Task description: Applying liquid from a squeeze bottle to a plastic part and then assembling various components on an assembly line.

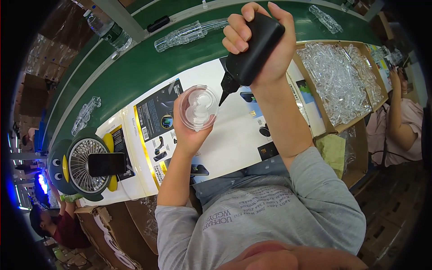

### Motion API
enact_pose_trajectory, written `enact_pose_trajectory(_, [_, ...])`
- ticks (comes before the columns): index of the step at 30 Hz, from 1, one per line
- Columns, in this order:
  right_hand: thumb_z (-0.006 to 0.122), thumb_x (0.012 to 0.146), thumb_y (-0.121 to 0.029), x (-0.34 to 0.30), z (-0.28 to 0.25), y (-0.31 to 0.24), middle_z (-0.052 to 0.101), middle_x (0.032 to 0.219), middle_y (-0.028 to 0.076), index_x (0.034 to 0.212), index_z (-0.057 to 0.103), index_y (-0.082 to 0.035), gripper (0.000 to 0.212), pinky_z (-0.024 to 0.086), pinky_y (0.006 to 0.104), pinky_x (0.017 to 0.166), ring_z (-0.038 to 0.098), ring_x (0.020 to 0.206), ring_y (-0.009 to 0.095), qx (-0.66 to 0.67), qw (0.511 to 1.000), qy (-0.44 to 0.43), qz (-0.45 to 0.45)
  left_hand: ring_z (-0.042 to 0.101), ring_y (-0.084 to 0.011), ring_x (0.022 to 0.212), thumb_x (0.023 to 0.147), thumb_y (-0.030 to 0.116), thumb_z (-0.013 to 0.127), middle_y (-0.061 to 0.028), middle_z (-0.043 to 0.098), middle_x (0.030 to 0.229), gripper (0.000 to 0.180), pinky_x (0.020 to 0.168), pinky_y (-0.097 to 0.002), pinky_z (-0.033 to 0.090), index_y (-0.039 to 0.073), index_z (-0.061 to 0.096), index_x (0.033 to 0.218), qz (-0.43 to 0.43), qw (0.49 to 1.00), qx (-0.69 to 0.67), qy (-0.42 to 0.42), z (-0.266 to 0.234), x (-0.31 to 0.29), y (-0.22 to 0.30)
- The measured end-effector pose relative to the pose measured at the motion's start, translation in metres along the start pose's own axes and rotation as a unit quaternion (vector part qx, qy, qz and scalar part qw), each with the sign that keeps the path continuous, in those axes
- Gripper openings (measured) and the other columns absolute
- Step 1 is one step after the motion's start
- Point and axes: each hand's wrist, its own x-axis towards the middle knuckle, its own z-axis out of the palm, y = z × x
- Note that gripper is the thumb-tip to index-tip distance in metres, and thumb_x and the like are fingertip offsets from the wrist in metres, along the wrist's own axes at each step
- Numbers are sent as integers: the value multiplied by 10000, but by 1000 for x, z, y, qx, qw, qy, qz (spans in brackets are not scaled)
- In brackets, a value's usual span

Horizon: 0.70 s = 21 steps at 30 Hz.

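Note:
My left hand (191, 138) is closed around a clear round plastic dish (198, 106) with rounded raised shapes inside it, held above a printed cardboard sheet (225, 135). In my right hand (280, 56) is a black squeeze bottle (257, 48), tipped downward with the fingers wrapped round it. Its narrow black nozzle (225, 92) points at the right rim of the dish; whether the tip touches the rim I cannot tell. No liquid shows at the tip.
At the right stands a cardboard box (336, 83) full of clear plastic parts. More clear parts (191, 35) lie on the green table (135, 67). A penguin-shaped fan (83, 164) with a phone (107, 164) before it is at left, a water bottle (108, 30) behind. Other people sit at both sides.

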Motion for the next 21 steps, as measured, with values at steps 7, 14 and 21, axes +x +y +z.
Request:
enact_pose_trajectory(7, [323,885,-359,-1,2,-2,417,516,58,730,434,-50,362,378,238,424,412,427,148,-11,1000,-13,-8,467,-216,1070,618,46,648,-114,472,1137,637,936,-327,347,-9,400,1202,6,1000,12,-16,-1,-2,-2])
enact_pose_trajectory(14, [332,882,-358,2,-1,0,415,515,56,731,432,-51,356,378,238,423,410,427,148,9,1000,-15,0,454,-219,1083,637,55,618,-119,464,1151,598,944,-329,332,-11,413,1195,-46,998,-52,-10,-1,-8,-5])
enact_pose_trajectory(21, [351,873,-344,6,-11,1,416,518,59,715,440,-52,344,382,246,428,413,434,155,36,999,1,37,472,-211,1048,591,64,722,-110,477,1131,633,919,-330,360,19,434,1153,4,998,62,-5,-2,-6,-11])
